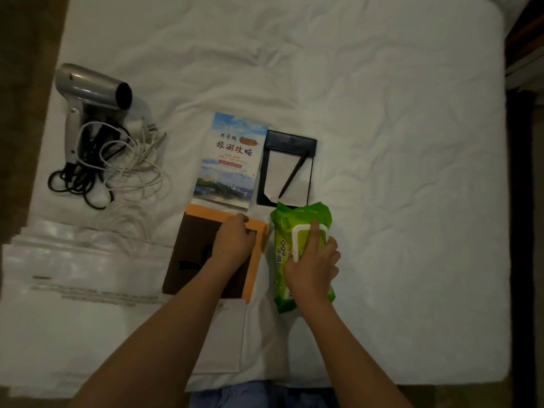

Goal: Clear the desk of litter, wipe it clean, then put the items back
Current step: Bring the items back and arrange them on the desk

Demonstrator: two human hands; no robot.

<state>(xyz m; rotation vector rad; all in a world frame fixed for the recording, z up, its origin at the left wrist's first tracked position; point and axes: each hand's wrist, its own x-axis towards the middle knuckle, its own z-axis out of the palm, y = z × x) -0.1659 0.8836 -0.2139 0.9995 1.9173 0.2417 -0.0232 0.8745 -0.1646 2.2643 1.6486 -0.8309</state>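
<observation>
Our right grip (pixel 313 260) lies on the green wet-wipe pack (pixel 303 254), fingers curled over its side while the forefinger stretches forward along the white flip lid (pixel 309 241). The pack lies flat on the white bed sheet (pixel 397 142), lengthwise away from us, with its far end touching the near edge of the dark notepad holder (pixel 287 169). A pencil (pixel 294 175) lies slantwise across the notepad's white paper.

To the left of that grip, our left grip (pixel 235 240) rests on the brown book with the orange border (pixel 212 257), its fingers curled over the book's far edge near the far right corner; we cannot tell whether they grasp the edge or only press on it. The book and the pack lie side by side, just apart. Beyond the left grip lies a travel brochure (pixel 228 160) with a sky and city picture, its near edge meeting the book's far edge, and the notepad holder sits just beside it on the right.

Near us, under the left forearm, a white envelope (pixel 226 340) sticks out from beneath the book. Further left of the left grip lie clear plastic bags (pixel 82 269), and beyond them, well apart, a silver hair dryer (pixel 88 92) with a tangle of black and white cords (pixel 109 169).
</observation>
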